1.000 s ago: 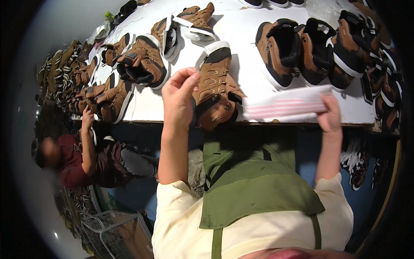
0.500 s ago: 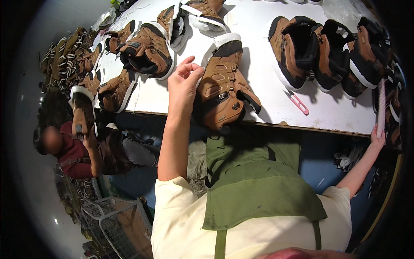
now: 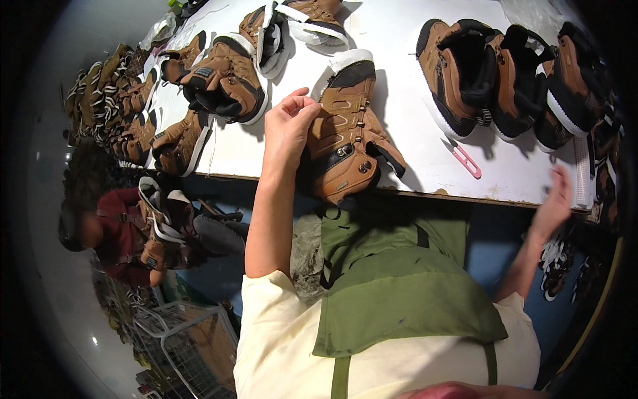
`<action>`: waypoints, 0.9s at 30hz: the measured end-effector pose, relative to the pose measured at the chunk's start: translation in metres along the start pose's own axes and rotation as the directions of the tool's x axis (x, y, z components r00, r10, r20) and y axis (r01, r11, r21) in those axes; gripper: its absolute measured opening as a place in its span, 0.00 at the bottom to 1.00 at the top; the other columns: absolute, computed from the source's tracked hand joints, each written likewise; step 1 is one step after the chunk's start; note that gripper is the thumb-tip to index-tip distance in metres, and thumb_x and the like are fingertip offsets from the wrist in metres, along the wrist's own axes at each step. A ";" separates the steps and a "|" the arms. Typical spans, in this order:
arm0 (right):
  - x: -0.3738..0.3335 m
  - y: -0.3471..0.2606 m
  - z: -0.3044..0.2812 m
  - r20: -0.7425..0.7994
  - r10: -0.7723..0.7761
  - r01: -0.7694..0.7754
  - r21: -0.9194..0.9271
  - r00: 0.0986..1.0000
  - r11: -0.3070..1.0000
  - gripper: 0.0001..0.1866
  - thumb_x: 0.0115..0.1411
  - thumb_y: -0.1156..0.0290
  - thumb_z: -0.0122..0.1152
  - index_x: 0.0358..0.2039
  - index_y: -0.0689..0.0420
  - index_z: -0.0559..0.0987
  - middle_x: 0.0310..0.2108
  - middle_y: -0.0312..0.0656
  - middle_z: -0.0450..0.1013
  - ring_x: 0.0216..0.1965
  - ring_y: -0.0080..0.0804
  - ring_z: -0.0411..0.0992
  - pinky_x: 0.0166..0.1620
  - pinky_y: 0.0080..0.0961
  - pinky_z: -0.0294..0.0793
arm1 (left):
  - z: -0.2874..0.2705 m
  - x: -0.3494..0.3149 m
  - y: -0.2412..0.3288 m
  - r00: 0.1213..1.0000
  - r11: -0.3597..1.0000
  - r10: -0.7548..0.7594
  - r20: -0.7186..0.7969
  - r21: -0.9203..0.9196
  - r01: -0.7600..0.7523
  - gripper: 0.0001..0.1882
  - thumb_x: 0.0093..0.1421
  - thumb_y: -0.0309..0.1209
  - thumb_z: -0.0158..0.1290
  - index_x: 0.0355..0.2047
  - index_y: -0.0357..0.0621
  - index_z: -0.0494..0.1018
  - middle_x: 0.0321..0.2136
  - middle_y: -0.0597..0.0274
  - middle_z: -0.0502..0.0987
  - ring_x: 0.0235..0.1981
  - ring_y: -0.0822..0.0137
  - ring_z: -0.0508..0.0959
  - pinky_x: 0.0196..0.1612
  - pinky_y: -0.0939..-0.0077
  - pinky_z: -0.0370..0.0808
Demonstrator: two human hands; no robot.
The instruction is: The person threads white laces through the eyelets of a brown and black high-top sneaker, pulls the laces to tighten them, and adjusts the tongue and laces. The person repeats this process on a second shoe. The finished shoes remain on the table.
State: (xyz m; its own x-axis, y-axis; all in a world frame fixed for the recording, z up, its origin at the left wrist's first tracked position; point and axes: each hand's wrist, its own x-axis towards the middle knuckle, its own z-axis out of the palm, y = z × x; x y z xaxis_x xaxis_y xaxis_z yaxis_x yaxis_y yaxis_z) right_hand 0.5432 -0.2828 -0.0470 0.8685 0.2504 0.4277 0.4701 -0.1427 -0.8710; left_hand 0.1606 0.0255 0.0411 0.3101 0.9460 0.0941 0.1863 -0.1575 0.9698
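Observation:
A brown boot (image 3: 335, 143) with black trim and a white-edged sole lies on its side at the table's front edge. My left hand (image 3: 290, 123) is close beside its left side, thumb and forefinger pinched together; whatever they hold, if anything, is too small to make out. At the right end of the table's front edge is my right hand (image 3: 553, 203), slightly blurred, its fingers stretched out and holding nothing. Near it a long pale strip (image 3: 583, 174) lies along the table's right end. Pink-handled thread snips (image 3: 466, 161) rest between the boot and my right hand.
Several brown-and-black boots (image 3: 458, 80) stand in a row at the right. More boots (image 3: 229, 80) crowd the table's left side. A co-worker in a dark red top (image 3: 119, 206) sits at the left with a shoe in hand. A wire cart (image 3: 193, 342) stands below.
My right hand has let go of the pale strip and moved up and left, over the table's edge. My left hand stays pinched beside the boot. The co-worker's shoe has been lowered and turned.

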 end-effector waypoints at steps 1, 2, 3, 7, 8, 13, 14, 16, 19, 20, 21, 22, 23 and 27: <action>-0.021 -0.026 0.023 0.194 0.013 -0.033 0.103 0.981 0.994 0.13 0.66 0.67 0.52 0.46 0.57 0.79 0.46 0.38 0.76 0.44 0.21 0.73 0.39 0.16 0.69 | 0.001 0.003 0.000 1.000 1.000 0.009 0.006 0.025 -0.009 0.06 0.53 0.27 0.57 0.25 0.34 0.77 0.51 0.42 0.72 0.56 0.64 0.70 0.49 0.76 0.68; -0.036 -0.056 0.047 0.381 -0.001 -0.058 0.144 0.925 0.988 0.12 0.66 0.68 0.50 0.45 0.57 0.80 0.44 0.37 0.76 0.42 0.21 0.73 0.38 0.16 0.69 | 0.002 0.002 0.002 1.000 1.000 0.005 0.000 0.031 -0.005 0.06 0.53 0.26 0.57 0.25 0.35 0.77 0.45 0.48 0.74 0.57 0.63 0.69 0.52 0.75 0.66; -0.047 -0.082 0.069 0.533 -0.059 -0.109 0.278 0.844 0.954 0.12 0.66 0.69 0.50 0.44 0.56 0.80 0.44 0.37 0.76 0.43 0.22 0.73 0.37 0.16 0.69 | 0.003 0.001 0.006 1.000 0.999 0.002 -0.006 0.037 -0.002 0.06 0.54 0.26 0.57 0.25 0.35 0.77 0.39 0.53 0.76 0.58 0.62 0.67 0.54 0.74 0.63; -0.071 -0.135 0.159 0.879 -0.025 -0.386 0.235 0.476 0.892 0.24 0.66 0.61 0.52 0.55 0.67 0.70 0.48 0.47 0.73 0.52 0.32 0.71 0.53 0.24 0.70 | 0.006 0.005 0.009 0.999 0.988 0.049 -0.023 0.150 -0.045 0.06 0.55 0.26 0.57 0.25 0.34 0.76 0.33 0.58 0.78 0.60 0.62 0.66 0.56 0.73 0.62; -0.073 -0.141 0.180 0.910 -0.011 -0.389 0.187 0.414 0.902 0.28 0.66 0.57 0.53 0.56 0.68 0.69 0.48 0.48 0.73 0.53 0.33 0.71 0.53 0.25 0.69 | 0.008 0.006 0.009 0.998 0.987 0.054 -0.032 0.156 -0.048 0.06 0.55 0.26 0.57 0.25 0.34 0.76 0.32 0.58 0.78 0.59 0.62 0.66 0.55 0.73 0.62; -0.093 -0.149 0.236 0.988 -0.098 -0.614 0.151 0.118 0.775 0.39 0.60 0.51 0.60 0.57 0.73 0.63 0.50 0.54 0.71 0.54 0.34 0.69 0.55 0.24 0.68 | 0.010 0.011 0.005 0.998 0.978 0.052 -0.028 0.203 -0.045 0.06 0.54 0.26 0.58 0.25 0.34 0.76 0.31 0.58 0.78 0.58 0.63 0.67 0.53 0.76 0.64; -0.098 -0.148 0.239 0.985 -0.103 -0.610 0.169 0.142 0.774 0.42 0.59 0.51 0.62 0.58 0.75 0.61 0.52 0.56 0.70 0.55 0.36 0.69 0.56 0.25 0.67 | 0.007 0.015 -0.008 0.995 0.971 0.093 -0.045 0.226 -0.081 0.06 0.55 0.26 0.58 0.26 0.34 0.76 0.29 0.62 0.77 0.47 0.70 0.74 0.46 0.82 0.67; -0.109 -0.142 0.241 0.975 -0.094 -0.582 0.195 0.199 0.790 0.46 0.56 0.51 0.66 0.60 0.76 0.57 0.54 0.58 0.68 0.56 0.39 0.68 0.58 0.28 0.66 | 0.005 0.014 -0.007 0.999 0.990 -0.031 -0.042 0.140 0.037 0.05 0.55 0.25 0.58 0.26 0.35 0.76 0.27 0.66 0.76 0.37 0.75 0.73 0.40 0.86 0.66; -0.124 -0.139 0.238 0.956 -0.073 -0.519 0.217 0.283 0.827 0.51 0.53 0.50 0.68 0.62 0.76 0.53 0.56 0.61 0.65 0.58 0.43 0.66 0.60 0.30 0.64 | 0.003 0.008 0.000 0.984 0.983 -0.179 -0.001 -0.029 0.179 0.03 0.55 0.24 0.57 0.26 0.37 0.76 0.25 0.71 0.74 0.27 0.81 0.70 0.34 0.89 0.64; -0.127 -0.142 0.235 0.952 -0.066 -0.510 0.217 0.298 0.832 0.53 0.53 0.50 0.69 0.62 0.76 0.53 0.57 0.62 0.64 0.59 0.44 0.65 0.61 0.31 0.64 | 0.003 0.006 0.002 0.975 0.971 -0.219 0.020 -0.091 0.220 0.03 0.55 0.24 0.57 0.27 0.37 0.75 0.25 0.73 0.73 0.25 0.82 0.68 0.32 0.89 0.63; -0.128 -0.146 0.234 0.947 -0.064 -0.499 0.223 0.316 0.837 0.53 0.52 0.50 0.69 0.62 0.76 0.53 0.58 0.63 0.62 0.60 0.45 0.64 0.61 0.32 0.62 | 0.002 0.004 0.005 0.975 0.971 -0.220 0.024 -0.091 0.221 0.03 0.55 0.24 0.57 0.27 0.37 0.76 0.25 0.72 0.73 0.25 0.82 0.68 0.32 0.89 0.63; -0.130 -0.148 0.232 0.941 -0.062 -0.490 0.228 0.333 0.841 0.53 0.52 0.50 0.69 0.62 0.76 0.52 0.59 0.64 0.61 0.61 0.46 0.63 0.62 0.33 0.61 | 0.000 0.003 0.007 0.975 0.971 -0.220 0.028 -0.091 0.222 0.03 0.55 0.24 0.57 0.26 0.37 0.76 0.25 0.72 0.74 0.26 0.81 0.69 0.33 0.89 0.63; -0.132 -0.150 0.230 0.935 -0.057 -0.483 0.232 0.349 0.844 0.54 0.52 0.50 0.70 0.62 0.76 0.52 0.60 0.65 0.59 0.62 0.47 0.61 0.63 0.34 0.60 | -0.002 0.002 0.008 0.975 0.971 -0.221 0.032 -0.092 0.223 0.03 0.55 0.24 0.57 0.26 0.38 0.76 0.25 0.72 0.74 0.26 0.81 0.69 0.33 0.89 0.63; -0.133 -0.156 0.227 0.930 -0.054 -0.432 0.220 0.364 0.874 0.53 0.52 0.51 0.70 0.63 0.76 0.52 0.61 0.65 0.56 0.63 0.49 0.58 0.64 0.35 0.58 | -0.002 0.000 0.008 0.980 0.974 -0.197 0.020 -0.110 0.198 0.02 0.55 0.24 0.57 0.26 0.38 0.76 0.25 0.71 0.74 0.27 0.81 0.70 0.34 0.88 0.64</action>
State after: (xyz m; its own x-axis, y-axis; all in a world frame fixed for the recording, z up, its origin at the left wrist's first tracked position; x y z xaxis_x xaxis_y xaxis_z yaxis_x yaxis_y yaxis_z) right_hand 0.3192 -0.0766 -0.0231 0.1445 0.9893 -0.0216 0.0012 -0.0220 -0.9998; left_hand 0.1601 0.0252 0.0498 0.2856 0.9528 -0.1033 0.1399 0.0652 0.9880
